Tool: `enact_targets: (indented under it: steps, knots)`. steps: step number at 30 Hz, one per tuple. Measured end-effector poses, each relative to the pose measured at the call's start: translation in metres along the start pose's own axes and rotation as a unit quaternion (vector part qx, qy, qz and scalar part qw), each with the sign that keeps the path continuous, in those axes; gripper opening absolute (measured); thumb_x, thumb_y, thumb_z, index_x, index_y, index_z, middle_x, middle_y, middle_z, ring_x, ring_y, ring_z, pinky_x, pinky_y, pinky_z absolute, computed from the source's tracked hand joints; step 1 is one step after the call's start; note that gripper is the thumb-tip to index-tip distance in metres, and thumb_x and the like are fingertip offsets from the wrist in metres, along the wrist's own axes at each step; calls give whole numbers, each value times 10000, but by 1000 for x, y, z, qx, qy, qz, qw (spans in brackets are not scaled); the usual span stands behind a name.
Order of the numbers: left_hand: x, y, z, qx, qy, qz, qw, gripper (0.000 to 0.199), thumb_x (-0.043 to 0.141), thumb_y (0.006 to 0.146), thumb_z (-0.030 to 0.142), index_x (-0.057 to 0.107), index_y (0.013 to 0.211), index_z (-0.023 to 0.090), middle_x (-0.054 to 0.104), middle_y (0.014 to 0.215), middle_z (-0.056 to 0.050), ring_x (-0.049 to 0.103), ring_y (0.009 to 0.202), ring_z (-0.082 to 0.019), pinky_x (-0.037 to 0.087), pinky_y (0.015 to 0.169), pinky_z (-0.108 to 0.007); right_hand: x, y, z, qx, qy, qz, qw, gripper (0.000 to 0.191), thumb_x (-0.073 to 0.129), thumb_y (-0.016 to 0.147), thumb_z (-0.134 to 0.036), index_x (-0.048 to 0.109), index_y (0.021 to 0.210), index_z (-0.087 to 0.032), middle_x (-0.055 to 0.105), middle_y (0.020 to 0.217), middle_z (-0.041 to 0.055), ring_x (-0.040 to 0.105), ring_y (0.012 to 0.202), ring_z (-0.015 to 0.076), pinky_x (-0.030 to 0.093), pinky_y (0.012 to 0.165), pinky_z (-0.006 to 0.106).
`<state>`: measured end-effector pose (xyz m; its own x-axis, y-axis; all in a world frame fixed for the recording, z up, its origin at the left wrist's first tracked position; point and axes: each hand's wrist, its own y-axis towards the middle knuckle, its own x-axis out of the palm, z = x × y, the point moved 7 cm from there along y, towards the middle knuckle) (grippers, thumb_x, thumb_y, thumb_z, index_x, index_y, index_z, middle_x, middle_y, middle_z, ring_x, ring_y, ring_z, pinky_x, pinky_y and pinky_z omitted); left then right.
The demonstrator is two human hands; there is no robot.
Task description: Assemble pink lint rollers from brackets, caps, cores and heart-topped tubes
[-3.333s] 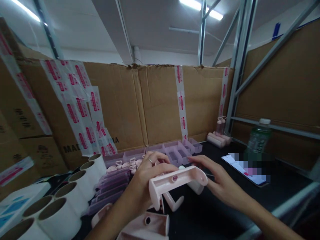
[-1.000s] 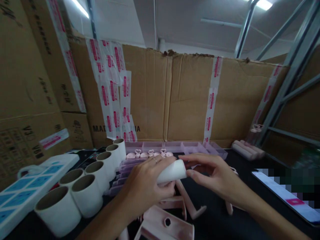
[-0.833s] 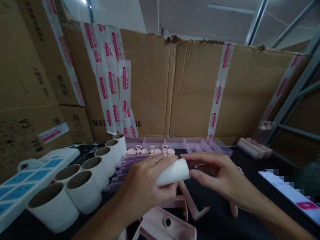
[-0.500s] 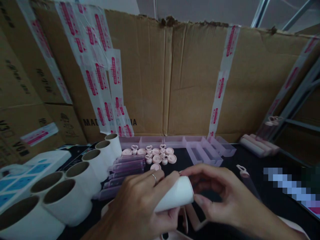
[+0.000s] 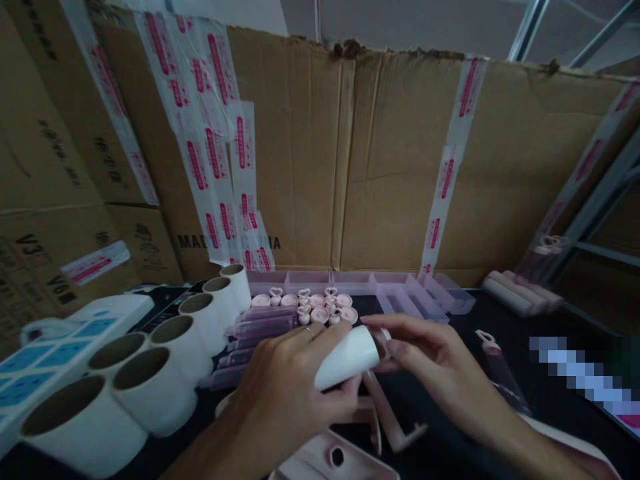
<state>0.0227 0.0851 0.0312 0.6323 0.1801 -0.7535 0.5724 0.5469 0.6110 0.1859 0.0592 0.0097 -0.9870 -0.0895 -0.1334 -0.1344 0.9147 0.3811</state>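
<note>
My left hand (image 5: 283, 390), with a ring on one finger, is wrapped around a smooth white cylinder (image 5: 350, 358) tilted up to the right. At the cylinder's right end, my right hand (image 5: 437, 363) pinches a small pale pink round part (image 5: 383, 341), partly hidden by the fingers. Whether this part touches the cylinder I cannot tell. Below the hands lie a pale pink piece with a dark hole (image 5: 320, 459) and a pink angled frame piece (image 5: 393, 427). Behind them sit several pink discs (image 5: 320, 315) and heart-topped pieces (image 5: 276, 295).
Several white tubes (image 5: 85, 433) stand in a row on the left, beside a white case with blue panels (image 5: 47, 360). Translucent purple pieces (image 5: 265, 327) and trays (image 5: 415, 300) lie farther back. Pink cylinders (image 5: 520, 291) rest at right. A cardboard wall (image 5: 295, 147) closes off the back.
My right hand has drawn slightly away from the cylinder's end, and the pink round part now shows between its fingers. The view has shifted a little, uncovering more pink pieces below.
</note>
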Motion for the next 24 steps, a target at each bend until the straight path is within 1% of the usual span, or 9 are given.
enact_targets:
  steps: [3, 5, 8, 10, 12, 14, 16, 19, 24]
  knots:
    - [-5, 1, -6, -23, -8, 8, 1000, 495, 665, 780, 231, 608, 1263, 321, 722, 1223, 28, 723, 1034, -237, 601, 872, -398, 1, 10, 5, 6, -29, 17, 999, 337, 623, 1001, -443, 687, 1208, -184, 678, 1149, 101, 685, 1007, 269, 644, 784, 358]
    - [-14, 3, -10, -37, 7, 29, 999, 472, 665, 790, 241, 622, 1256, 303, 725, 1219, 12, 718, 1040, -250, 581, 896, -409, -3, 20, 8, 3, -59, 27, 998, 378, 556, 1030, -474, 641, 1242, -174, 681, 1111, 104, 689, 985, 261, 638, 791, 367]
    - [-31, 5, -19, -80, 38, 77, 993, 379, 660, 837, 315, 649, 1212, 267, 751, 1115, -22, 721, 973, -272, 567, 819, -397, -15, 40, 16, -4, -109, 34, 993, 338, 505, 1053, -405, 546, 1282, -161, 692, 976, 81, 696, 897, 226, 614, 763, 335]
    - [-39, 5, -24, -108, 45, 99, 988, 355, 660, 854, 352, 655, 1195, 256, 754, 1068, -32, 719, 922, -272, 554, 751, -374, -21, 52, 23, -11, -167, 31, 985, 222, 546, 1042, -333, 564, 1166, -150, 674, 839, 40, 679, 795, 205, 585, 722, 315]
    - [-43, 5, -27, -120, 40, 109, 986, 355, 655, 861, 345, 648, 1206, 261, 751, 1067, -28, 718, 919, -270, 549, 748, -375, -22, 59, 31, -15, -238, 20, 971, 131, 616, 1023, -269, 610, 1005, -139, 646, 799, 16, 652, 762, 194, 560, 735, 324]
    - [-45, 4, -28, -127, 36, 118, 984, 361, 655, 862, 335, 641, 1217, 270, 751, 1069, -21, 719, 936, -275, 551, 772, -393, -19, 62, 39, -12, -307, 5, 952, 144, 669, 1011, -236, 645, 921, -127, 641, 844, 18, 641, 802, 194, 551, 791, 355]
    - [-45, 3, -30, -128, 33, 126, 983, 371, 654, 863, 331, 634, 1229, 276, 750, 1076, -16, 718, 951, -280, 553, 786, -409, -16, 61, 48, 4, -364, -6, 931, 165, 690, 1015, -247, 665, 909, -124, 642, 878, 22, 641, 834, 196, 551, 823, 372]
    - [-45, 1, -30, -124, 29, 133, 983, 363, 655, 862, 331, 634, 1219, 268, 750, 1081, -24, 719, 943, -278, 555, 789, -415, -17, 60, 60, 40, -425, -11, 904, 194, 676, 1034, -277, 666, 917, -122, 638, 852, 18, 641, 785, 182, 565, 788, 352]
    - [-45, 0, -31, -130, 31, 133, 982, 381, 655, 862, 350, 637, 1232, 260, 749, 1084, -39, 715, 949, -287, 549, 774, -410, -22, 61, 73, 76, -478, -8, 875, 168, 670, 1041, -280, 662, 1005, -117, 642, 903, 30, 651, 813, 189, 579, 782, 355]
